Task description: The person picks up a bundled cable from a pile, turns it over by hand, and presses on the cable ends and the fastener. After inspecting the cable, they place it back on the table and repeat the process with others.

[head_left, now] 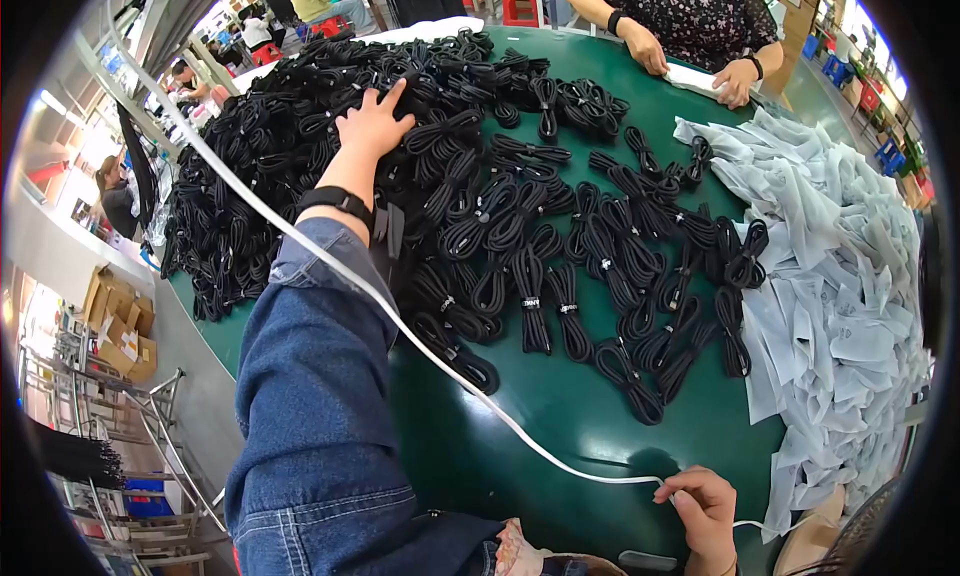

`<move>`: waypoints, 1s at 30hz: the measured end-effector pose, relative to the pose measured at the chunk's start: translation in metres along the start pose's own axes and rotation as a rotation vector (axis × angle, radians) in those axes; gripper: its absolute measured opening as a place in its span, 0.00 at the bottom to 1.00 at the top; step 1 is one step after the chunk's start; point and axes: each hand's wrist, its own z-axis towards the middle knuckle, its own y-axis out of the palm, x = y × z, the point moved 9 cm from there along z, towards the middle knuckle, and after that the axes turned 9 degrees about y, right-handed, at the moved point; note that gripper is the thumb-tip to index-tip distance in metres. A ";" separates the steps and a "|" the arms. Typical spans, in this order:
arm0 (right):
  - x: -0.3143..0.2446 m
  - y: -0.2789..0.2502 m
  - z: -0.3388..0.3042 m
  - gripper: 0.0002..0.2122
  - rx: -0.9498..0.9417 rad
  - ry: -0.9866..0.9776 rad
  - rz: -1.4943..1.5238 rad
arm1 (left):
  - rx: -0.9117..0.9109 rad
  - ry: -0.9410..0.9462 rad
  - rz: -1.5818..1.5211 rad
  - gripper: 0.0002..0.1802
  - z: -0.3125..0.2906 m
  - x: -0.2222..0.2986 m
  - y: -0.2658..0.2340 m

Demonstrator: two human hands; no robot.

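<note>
My left hand [372,126] reaches forward with its fingers spread over a large heap of black bundled cables [290,106]. Its palm rests on or just above the cables; contact beneath it is hidden. Near the front edge, my right hand [705,506] pinches a thin white cord [610,478] between thumb and fingers. That cord runs from the upper left, across my left sleeve, down to the right hand and past it. Between the hands, separate coiled black cables [532,306] lie loosely over the green table [500,416], some with small pale bands.
A mound of pale translucent bags [830,276] covers the right side. Across the table another person's hands [735,81] hold a white packet [695,80]. Cardboard boxes [125,331] and metal frames stand at the left. A dark flat object [648,560] lies by the front edge.
</note>
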 end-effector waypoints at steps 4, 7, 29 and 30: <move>-0.011 0.006 -0.007 0.06 0.014 -0.044 -0.081 | 0.026 0.088 0.005 0.33 -0.023 0.006 0.002; -0.012 0.006 -0.011 0.05 -0.003 -0.076 -0.128 | 0.114 0.141 0.006 0.31 -0.048 0.015 -0.007; -0.011 0.022 -0.025 0.06 -0.074 -0.127 -0.029 | 0.055 0.029 -0.426 0.25 -0.194 0.029 -0.014; -0.011 0.021 -0.024 0.06 -0.070 -0.129 -0.030 | 0.069 0.020 -0.438 0.25 -0.201 0.030 -0.017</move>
